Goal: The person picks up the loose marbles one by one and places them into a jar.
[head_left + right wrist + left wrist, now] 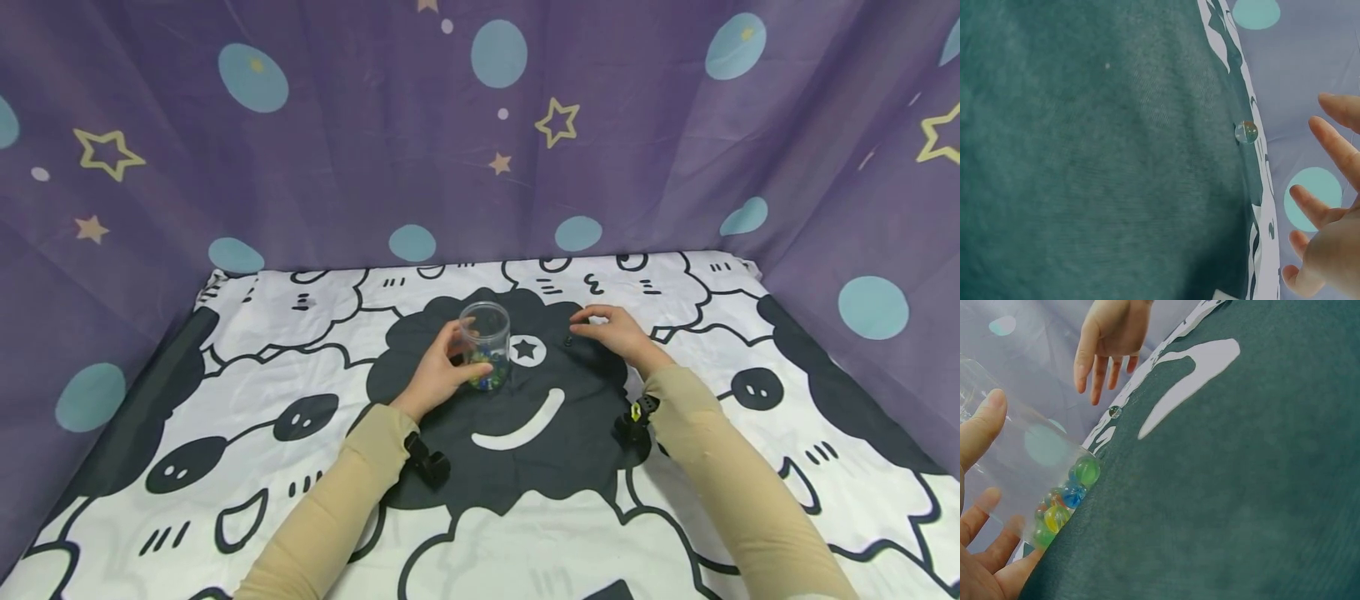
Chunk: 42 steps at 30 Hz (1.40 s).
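A clear plastic jar stands upright on the dark patch of the cloth, with several coloured glass marbles at its bottom. My left hand holds the jar from its left side, thumb across the front and fingers around the back. To the right of the jar, a single clear marble lies on the cloth. Just above and beside that marble is my right hand, its fingers spread and apart from it, holding nothing. The left wrist view shows green, blue and yellow marbles through the jar wall.
A black and white cartoon-print cloth covers the table. Purple curtains with stars and blue dots hang behind it and on both sides. Each wrist carries a small black camera.
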### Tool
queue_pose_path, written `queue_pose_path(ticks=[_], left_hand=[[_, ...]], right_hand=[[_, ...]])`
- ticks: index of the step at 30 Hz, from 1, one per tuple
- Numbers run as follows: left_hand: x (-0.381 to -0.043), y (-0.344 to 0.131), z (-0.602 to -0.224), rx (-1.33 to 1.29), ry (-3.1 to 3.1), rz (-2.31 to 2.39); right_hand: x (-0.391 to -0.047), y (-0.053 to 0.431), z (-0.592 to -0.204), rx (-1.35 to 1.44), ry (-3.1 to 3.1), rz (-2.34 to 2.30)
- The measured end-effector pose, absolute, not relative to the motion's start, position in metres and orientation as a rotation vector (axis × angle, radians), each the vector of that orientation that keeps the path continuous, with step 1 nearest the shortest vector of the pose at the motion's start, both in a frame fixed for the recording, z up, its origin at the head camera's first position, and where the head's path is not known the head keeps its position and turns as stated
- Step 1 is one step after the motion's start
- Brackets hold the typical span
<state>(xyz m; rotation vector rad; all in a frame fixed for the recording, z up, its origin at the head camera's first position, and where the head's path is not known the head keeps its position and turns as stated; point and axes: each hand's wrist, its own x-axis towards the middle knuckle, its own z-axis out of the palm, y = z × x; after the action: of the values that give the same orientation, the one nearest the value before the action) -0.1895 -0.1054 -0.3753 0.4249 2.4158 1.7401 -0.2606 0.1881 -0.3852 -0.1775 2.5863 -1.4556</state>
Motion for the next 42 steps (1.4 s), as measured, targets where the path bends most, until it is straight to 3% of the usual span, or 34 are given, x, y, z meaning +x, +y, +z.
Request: queue_pose_path(ticks=[10, 19, 32, 42], left_hand=[[-0.190, -0.105, -0.376, 0.414, 2.445, 1.706], [-0.209, -0.109, -0.407, 0.431, 2.443, 1.741], [-0.208, -0.110, -0.410, 0.463, 2.463, 1.750], [-0.188, -0.105, -0.376, 0.428, 2.441, 1.727]], right_hand=[[-0.263, 0.188, -0.391, -0.174, 2.598, -1.437], [-0.263, 0.188, -0.394, -0.158, 2.601, -1.372], [-0.269, 0.186, -0.401, -0.132, 2.590, -1.340], [-0.270, 0.183, -0.403, -0.146, 2.664, -1.191]])
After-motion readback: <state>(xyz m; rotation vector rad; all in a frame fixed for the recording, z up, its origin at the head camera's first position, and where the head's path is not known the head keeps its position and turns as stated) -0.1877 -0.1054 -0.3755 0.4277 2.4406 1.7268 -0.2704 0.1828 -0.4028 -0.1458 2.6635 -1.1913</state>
